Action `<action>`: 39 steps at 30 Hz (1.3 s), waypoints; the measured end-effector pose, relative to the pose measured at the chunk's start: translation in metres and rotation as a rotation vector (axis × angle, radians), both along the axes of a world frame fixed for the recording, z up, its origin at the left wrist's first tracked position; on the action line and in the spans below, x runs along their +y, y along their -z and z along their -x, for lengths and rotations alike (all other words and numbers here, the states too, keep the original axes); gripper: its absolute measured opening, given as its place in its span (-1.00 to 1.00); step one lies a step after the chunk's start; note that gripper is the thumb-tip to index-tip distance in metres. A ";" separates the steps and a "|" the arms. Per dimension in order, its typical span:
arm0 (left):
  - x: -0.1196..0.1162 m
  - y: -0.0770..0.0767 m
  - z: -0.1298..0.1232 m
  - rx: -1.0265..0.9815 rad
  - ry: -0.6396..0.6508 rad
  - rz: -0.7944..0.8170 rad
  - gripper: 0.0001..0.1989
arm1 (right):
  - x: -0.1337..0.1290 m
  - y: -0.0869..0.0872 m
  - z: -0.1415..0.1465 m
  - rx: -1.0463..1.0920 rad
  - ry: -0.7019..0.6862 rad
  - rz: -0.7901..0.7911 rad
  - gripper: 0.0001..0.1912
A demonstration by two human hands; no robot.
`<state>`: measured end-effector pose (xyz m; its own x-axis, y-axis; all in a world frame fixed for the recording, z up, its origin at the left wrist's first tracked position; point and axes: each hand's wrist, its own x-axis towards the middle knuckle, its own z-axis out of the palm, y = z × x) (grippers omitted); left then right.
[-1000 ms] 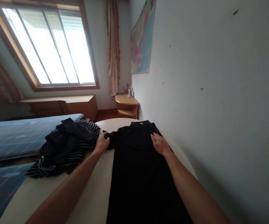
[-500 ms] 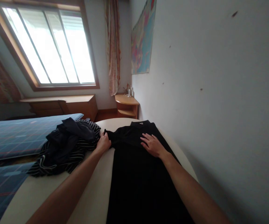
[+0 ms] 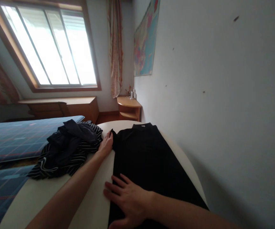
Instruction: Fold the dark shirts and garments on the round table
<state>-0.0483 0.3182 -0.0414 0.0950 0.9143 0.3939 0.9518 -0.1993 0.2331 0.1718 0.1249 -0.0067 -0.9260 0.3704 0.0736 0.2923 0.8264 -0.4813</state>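
A black shirt (image 3: 149, 159) lies spread on a round cream table (image 3: 92, 194), its collar (image 3: 144, 126) with a small pale label at the far end. My left hand (image 3: 106, 143) is closed on the shirt's sleeve at the left, near the shoulder. Across the left side edge of the shirt, nearer to me, rests my right hand (image 3: 129, 198), fingers spread, with its fingertips reaching toward the bare table top. It holds nothing. The lower end of the shirt runs out of view below.
Left of the shirt, a heap of dark and striped clothes (image 3: 68, 149) lies on the table, against a bed with blue checked mattresses (image 3: 20, 136). A white wall (image 3: 223, 127) stands close on the right. A small corner shelf (image 3: 129, 102) and a wooden desk (image 3: 80, 101) stand behind.
My right hand has moved from the shirt's upper part, near the collar, down and left to its left side edge. My left hand has shifted slightly right with the sleeve, which is now drawn in closer.
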 end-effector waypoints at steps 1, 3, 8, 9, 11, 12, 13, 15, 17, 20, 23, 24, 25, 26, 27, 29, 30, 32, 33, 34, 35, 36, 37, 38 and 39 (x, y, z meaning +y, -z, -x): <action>0.001 0.002 -0.001 -0.005 -0.013 -0.012 -0.28 | -0.004 0.000 0.002 0.009 -0.032 0.000 -0.12; 0.003 0.006 -0.003 -0.019 -0.049 -0.043 -0.35 | -0.005 0.000 0.004 0.036 -0.082 -0.003 -0.15; -0.005 0.020 -0.010 -0.040 -0.096 -0.129 -0.43 | 0.034 0.001 0.010 0.136 0.104 -0.078 -0.39; -0.008 0.023 -0.011 -0.048 -0.093 -0.159 -0.42 | 0.048 0.003 0.010 0.155 0.210 -0.116 -0.46; -0.012 0.028 -0.012 -0.070 -0.087 -0.225 -0.39 | 0.081 0.006 0.011 0.179 0.417 -0.184 -0.48; -0.014 0.029 -0.012 -0.080 -0.083 -0.251 -0.38 | 0.099 0.007 0.011 0.181 0.490 -0.206 -0.48; -0.015 0.030 -0.012 -0.089 -0.075 -0.268 -0.37 | 0.116 0.009 0.010 0.180 0.564 -0.224 -0.48; -0.015 0.031 -0.012 -0.098 -0.057 -0.274 -0.36 | 0.151 0.012 0.010 0.149 0.670 -0.246 -0.46; -0.015 0.031 -0.012 -0.106 -0.038 -0.278 -0.35 | 0.182 0.015 0.011 0.100 0.738 -0.264 -0.42; -0.015 0.030 -0.012 -0.111 -0.026 -0.283 -0.36 | 0.218 0.017 0.015 0.016 0.794 -0.285 -0.41; -0.017 0.029 -0.013 -0.142 -0.014 -0.281 -0.39 | 0.245 0.016 0.021 -0.071 0.825 -0.326 -0.47; -0.018 0.029 -0.014 -0.159 -0.012 -0.278 -0.40 | 0.252 0.014 0.023 -0.098 0.838 -0.346 -0.49; -0.019 0.029 -0.014 -0.175 -0.012 -0.275 -0.40 | 0.259 0.012 0.025 -0.122 0.854 -0.363 -0.51; -0.019 0.029 -0.015 -0.189 -0.013 -0.273 -0.40 | 0.265 0.010 0.026 -0.142 0.867 -0.376 -0.54; -0.019 0.029 -0.015 -0.197 -0.018 -0.270 -0.40 | 0.271 0.008 0.027 -0.159 0.881 -0.383 -0.56; -0.019 0.030 -0.016 -0.204 -0.024 -0.263 -0.39 | 0.282 0.004 0.026 -0.191 0.913 -0.380 -0.60; -0.018 0.031 -0.016 -0.208 -0.023 -0.258 -0.38 | 0.287 0.003 0.025 -0.210 0.930 -0.379 -0.61; -0.017 0.032 -0.017 -0.224 -0.014 -0.254 -0.37 | 0.297 0.002 0.023 -0.249 0.963 -0.381 -0.63; -0.017 0.033 -0.017 -0.236 -0.008 -0.258 -0.37 | 0.301 0.003 0.022 -0.264 0.976 -0.385 -0.63; -0.017 0.034 -0.017 -0.247 -0.003 -0.265 -0.36 | 0.304 0.003 0.022 -0.276 0.986 -0.390 -0.64; -0.017 0.034 -0.017 -0.254 0.001 -0.272 -0.35 | 0.307 0.004 0.022 -0.286 0.994 -0.396 -0.65; -0.016 0.035 -0.017 -0.256 0.001 -0.277 -0.35 | 0.310 0.004 0.023 -0.292 1.000 -0.403 -0.66; -0.016 0.035 -0.017 -0.252 0.000 -0.278 -0.35 | 0.312 0.004 0.024 -0.293 1.005 -0.412 -0.66; -0.016 0.035 -0.017 -0.245 -0.004 -0.275 -0.36 | 0.314 0.004 0.025 -0.291 1.007 -0.423 -0.66; -0.016 0.034 -0.017 -0.235 -0.008 -0.268 -0.36 | 0.315 0.004 0.027 -0.285 1.009 -0.434 -0.64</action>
<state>-0.0311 0.3017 -0.0759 -0.0336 0.7760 0.6298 0.8802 -0.2756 0.3864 0.1450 0.4404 -0.0111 -0.2224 0.9516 0.2121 0.9725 0.2319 -0.0207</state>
